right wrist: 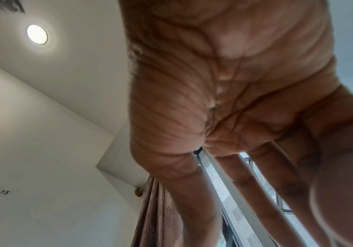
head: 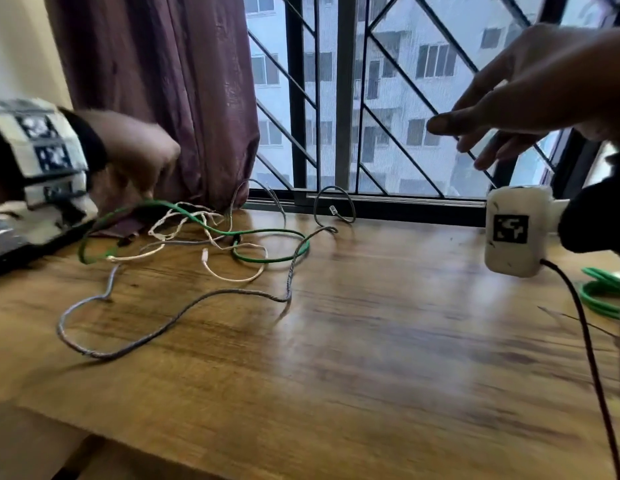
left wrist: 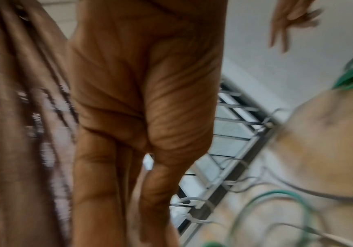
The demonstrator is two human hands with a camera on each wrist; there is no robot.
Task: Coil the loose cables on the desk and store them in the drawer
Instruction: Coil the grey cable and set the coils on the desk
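Several loose cables lie tangled on the wooden desk (head: 371,341): a green cable (head: 267,233), a white cable (head: 232,277) and a long grey cable (head: 163,327). My left hand (head: 146,181) reaches down at the far left by the curtain. Its fingers (left wrist: 99,183) are straight, with the tips just above the raised arc of the green cable (left wrist: 277,193). My right hand (head: 475,133) hovers high at the right, fingers (right wrist: 256,192) spread and holding nothing. A coiled green cable (head: 601,292) lies at the desk's right edge. No drawer is in view.
A maroon curtain (head: 163,98) hangs behind the tangle, next to a barred window (head: 353,98). Another grey cable (head: 336,206) loops by the window sill. A dark flat object (head: 24,258) sits at the left edge. The desk's near half is bare wood.
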